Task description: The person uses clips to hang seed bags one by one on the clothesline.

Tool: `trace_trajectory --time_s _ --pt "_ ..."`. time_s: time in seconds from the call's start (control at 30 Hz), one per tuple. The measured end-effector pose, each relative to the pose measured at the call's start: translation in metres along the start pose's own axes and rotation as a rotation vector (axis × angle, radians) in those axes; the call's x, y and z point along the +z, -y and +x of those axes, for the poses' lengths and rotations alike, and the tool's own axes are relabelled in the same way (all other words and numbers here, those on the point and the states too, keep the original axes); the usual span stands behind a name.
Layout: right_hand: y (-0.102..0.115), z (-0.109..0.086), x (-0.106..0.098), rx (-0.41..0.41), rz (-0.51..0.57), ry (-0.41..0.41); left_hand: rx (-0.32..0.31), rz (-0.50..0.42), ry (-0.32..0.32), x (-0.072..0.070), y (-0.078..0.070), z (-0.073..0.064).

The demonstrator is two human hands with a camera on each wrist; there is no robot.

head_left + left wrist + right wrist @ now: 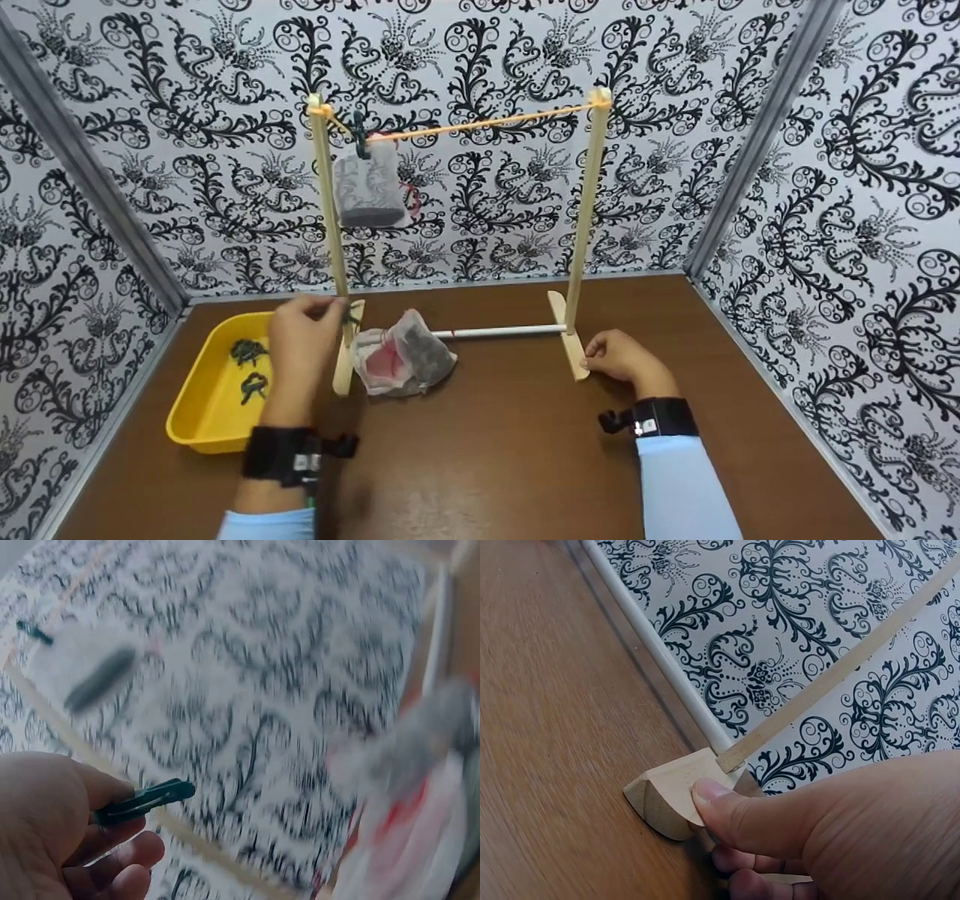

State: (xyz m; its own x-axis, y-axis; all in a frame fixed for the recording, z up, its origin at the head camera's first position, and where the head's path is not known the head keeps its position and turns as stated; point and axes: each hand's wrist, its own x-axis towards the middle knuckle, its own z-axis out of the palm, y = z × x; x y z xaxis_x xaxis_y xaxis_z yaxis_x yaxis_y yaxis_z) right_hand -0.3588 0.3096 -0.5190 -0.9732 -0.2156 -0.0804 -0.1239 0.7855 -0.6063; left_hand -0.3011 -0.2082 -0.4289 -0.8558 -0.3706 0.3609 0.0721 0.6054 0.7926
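Fingers clamped: left hand (304, 341) pinching a green clothespin (150, 799), right hand (624, 358) gripping a wooden rack foot (667, 795).
From that clothespin in the head view, a sheer pouch (429, 356) lies on the brown table (487, 450) at four o'clock, a yellow tray (214, 444) holding more clothespins (247, 351) sits at eight, and another pouch (367, 184) hangs from the orange cord (480, 124) at twelve.

Over on the bench (487, 457), a frame (587, 210) is standing before the wall (495, 202). One bag (366, 184) is hanging by a peg (361, 138) from the cord (480, 125), near the left post (329, 210); another bag (411, 356) is lying below, right of the left foot (343, 373), before the crossbar (510, 331). A tub (187, 401) is sitting further left, pegs (253, 386) inside. The left grip (304, 341) is pinching a peg (146, 800) near that post, the right grip (626, 358) the right foot (574, 356).
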Motion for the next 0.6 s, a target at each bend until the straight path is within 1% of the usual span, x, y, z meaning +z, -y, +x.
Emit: trace_trajectory --time_s 0.1,0.2,0.3,0.37,0.47,0.6 --pt "0.001 -0.001 0.000 0.007 0.010 -0.002 0.005 -0.105 0.002 0.019 -0.014 -0.006" --pt "0.001 0.000 0.001 0.003 0.006 0.010 -0.004 -0.203 0.012 0.038 -0.024 -0.018" --pt "0.003 0.001 0.000 0.005 0.007 0.007 -0.013 -0.287 0.032 0.056 -0.033 -0.025" --pt "0.005 0.001 -0.001 0.008 0.005 0.012 -0.013 -0.323 0.033 0.064 -0.036 -0.031" --pt "0.007 0.001 -0.002 0.009 -0.014 0.019 -0.009 -0.368 0.048 0.072 -0.040 -0.039" --pt "0.013 0.000 -0.006 0.045 -0.071 0.005 -0.043 -0.517 0.096 0.080 -0.044 -0.049"
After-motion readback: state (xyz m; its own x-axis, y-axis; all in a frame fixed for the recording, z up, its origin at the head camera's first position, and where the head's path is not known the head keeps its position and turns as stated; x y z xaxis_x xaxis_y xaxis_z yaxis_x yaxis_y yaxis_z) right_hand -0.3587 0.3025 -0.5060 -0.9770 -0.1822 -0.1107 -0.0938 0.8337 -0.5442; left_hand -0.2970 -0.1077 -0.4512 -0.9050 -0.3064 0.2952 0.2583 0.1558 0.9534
